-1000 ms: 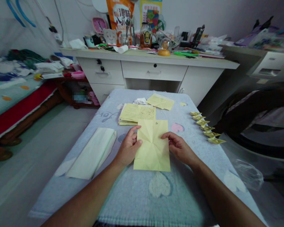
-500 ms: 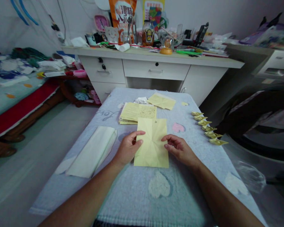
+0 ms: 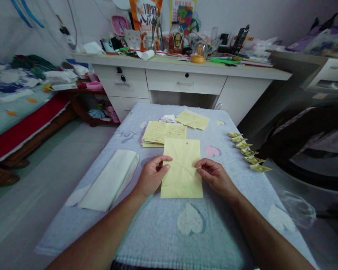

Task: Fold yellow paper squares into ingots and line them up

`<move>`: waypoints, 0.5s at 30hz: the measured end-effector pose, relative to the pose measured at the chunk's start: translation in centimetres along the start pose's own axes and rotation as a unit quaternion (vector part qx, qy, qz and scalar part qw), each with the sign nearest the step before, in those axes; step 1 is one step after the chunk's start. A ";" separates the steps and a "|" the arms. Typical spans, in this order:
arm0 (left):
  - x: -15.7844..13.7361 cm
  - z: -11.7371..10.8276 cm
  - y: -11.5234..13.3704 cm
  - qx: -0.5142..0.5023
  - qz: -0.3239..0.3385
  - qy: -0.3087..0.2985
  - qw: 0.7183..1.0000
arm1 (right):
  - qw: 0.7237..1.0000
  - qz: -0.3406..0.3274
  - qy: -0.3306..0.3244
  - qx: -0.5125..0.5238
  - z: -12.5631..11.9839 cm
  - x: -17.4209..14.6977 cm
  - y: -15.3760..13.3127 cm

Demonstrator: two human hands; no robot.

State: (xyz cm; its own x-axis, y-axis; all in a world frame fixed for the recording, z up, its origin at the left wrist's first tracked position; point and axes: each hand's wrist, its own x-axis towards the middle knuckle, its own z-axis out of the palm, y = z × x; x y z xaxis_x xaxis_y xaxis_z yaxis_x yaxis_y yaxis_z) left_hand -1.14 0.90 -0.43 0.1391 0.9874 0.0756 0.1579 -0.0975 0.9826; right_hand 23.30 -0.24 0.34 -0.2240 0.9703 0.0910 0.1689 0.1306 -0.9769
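Between my hands is a creased yellow sheet of paper [image 3: 182, 176], spread nearly flat, with fold lines meeting near its middle and a small dark mark at the top. My left hand [image 3: 153, 174] pinches its left edge between thumb and fingers. At the right edge, my right hand [image 3: 215, 176] grips it the same way. Just beyond the sheet lies a stack of yellow papers [image 3: 160, 132] with handwriting, partly covered by the sheet's top. More yellow paper [image 3: 193, 119] lies behind, near a crumpled white tissue [image 3: 168, 119].
Several folded yellow paper boats [image 3: 252, 160] line the table's right side. A folded whitish cloth or paper [image 3: 109, 182] lies left on the blue heart-patterned tablecloth [image 3: 157, 232]. Beyond stands a cluttered white desk [image 3: 186, 80]; a bed [image 3: 19, 108] is left, a washing machine [image 3: 326, 82] right.
The yellow sheet is spread slightly wider and flatter, its right edge shifted a little to the right along with my right hand. My left hand stays almost in place.
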 end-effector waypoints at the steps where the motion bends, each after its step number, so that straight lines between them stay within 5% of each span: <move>1: 0.0 0.0 -0.1 -0.001 0.002 -0.002 1.000 | 1.000 -0.001 0.001 0.002 0.0 0.0 0.0; 9: 0.0 0.3 0.0 0.008 0.016 -0.027 0.999 | 0.999 0.006 0.029 -0.013 0.1 0.0 -0.3; 15: -0.2 0.1 1.1 0.122 0.072 0.031 0.989 | 0.990 -0.062 0.061 -0.112 0.0 0.0 -0.6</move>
State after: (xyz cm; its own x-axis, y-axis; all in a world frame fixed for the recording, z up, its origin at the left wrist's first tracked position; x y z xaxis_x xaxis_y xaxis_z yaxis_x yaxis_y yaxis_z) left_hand -0.93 0.58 0.59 0.1173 0.9662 0.2296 0.3727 -0.2571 0.8916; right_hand 23.18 -0.32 0.93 -0.1406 0.9594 0.2446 0.3594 0.2797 -0.8903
